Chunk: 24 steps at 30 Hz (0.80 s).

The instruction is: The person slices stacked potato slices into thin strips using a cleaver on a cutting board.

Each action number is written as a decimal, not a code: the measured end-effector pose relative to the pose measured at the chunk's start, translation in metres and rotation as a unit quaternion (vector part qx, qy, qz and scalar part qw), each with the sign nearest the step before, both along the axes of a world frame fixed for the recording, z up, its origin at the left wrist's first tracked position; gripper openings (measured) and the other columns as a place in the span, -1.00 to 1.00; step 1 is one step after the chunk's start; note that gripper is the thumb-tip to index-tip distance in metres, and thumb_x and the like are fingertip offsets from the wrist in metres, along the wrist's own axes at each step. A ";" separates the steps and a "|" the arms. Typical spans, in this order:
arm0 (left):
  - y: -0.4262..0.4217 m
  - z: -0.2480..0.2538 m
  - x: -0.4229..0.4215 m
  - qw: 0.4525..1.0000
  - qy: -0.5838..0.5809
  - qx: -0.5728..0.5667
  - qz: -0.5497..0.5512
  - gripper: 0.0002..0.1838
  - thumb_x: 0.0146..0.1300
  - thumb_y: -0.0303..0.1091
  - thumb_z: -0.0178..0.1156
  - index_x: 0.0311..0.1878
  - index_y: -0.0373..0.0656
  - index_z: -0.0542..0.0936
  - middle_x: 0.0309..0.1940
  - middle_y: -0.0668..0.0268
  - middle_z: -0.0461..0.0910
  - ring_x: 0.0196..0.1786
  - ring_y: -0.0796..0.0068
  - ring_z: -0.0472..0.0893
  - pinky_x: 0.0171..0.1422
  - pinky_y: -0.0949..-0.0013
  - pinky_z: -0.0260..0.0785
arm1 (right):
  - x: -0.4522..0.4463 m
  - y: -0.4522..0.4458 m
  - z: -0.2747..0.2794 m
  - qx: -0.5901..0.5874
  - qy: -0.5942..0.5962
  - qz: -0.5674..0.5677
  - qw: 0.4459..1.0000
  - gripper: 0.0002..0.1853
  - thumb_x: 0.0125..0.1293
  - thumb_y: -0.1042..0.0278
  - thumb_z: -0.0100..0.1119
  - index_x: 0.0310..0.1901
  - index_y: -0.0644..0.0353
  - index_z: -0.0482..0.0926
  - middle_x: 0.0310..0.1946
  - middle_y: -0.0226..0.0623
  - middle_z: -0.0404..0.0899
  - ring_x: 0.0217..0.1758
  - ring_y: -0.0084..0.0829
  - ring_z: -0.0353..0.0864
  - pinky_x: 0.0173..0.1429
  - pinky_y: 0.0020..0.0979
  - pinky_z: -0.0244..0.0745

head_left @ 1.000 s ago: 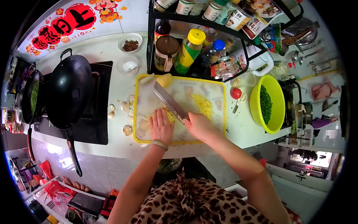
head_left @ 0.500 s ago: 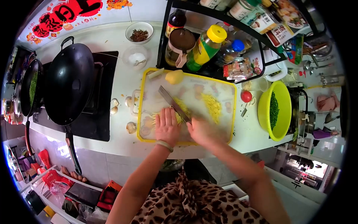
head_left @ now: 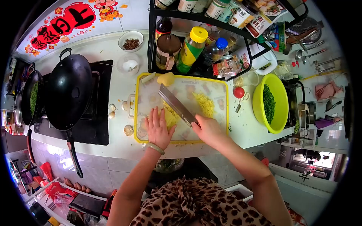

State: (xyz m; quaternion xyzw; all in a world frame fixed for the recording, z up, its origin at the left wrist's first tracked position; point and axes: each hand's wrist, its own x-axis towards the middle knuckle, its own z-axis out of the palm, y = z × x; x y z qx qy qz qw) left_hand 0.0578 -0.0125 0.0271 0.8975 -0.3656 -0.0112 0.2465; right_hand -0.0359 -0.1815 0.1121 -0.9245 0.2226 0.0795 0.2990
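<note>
My right hand (head_left: 207, 130) is wrapped round the handle of a kitchen knife (head_left: 176, 105), whose broad blade slants up and to the left over the board. With fingers spread, my left hand (head_left: 157, 130) rests at the left edge of a heap of yellow shreds (head_left: 171, 117), partly hidden beneath blade and hand. A second pile of shreds (head_left: 205, 104) lies right of the knife on the yellow-rimmed cutting board (head_left: 222, 128). A peeled potato piece (head_left: 166, 79) and a pale green-white stalk piece (head_left: 148, 78) sit at the board's top left.
Left stand a black wok (head_left: 69, 92) and a smaller pan (head_left: 33, 96) with chopped greens. Garlic (head_left: 128, 130) lies beside the board. A black rack (head_left: 151, 45) of bottles is behind; right are a peeler (head_left: 238, 108), a red round item (head_left: 238, 92) and a lime-green basin (head_left: 279, 109).
My left hand's fingers have spread, and more shreds show beside it. The knife blade stands slightly farther right of that hand. The whole view has shifted a little.
</note>
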 end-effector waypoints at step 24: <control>-0.013 -0.031 -0.005 0.996 -0.035 0.083 0.002 -0.23 0.16 -0.04 0.20 0.34 -0.32 0.25 0.33 0.06 0.24 0.42 0.05 0.17 0.41 -0.16 0.05 | 0.009 0.002 -0.005 -0.006 0.098 0.070 0.993 -0.73 0.35 0.21 0.01 -0.33 0.30 0.43 -0.54 -0.02 0.53 -0.46 0.08 0.54 -0.33 0.00 0.43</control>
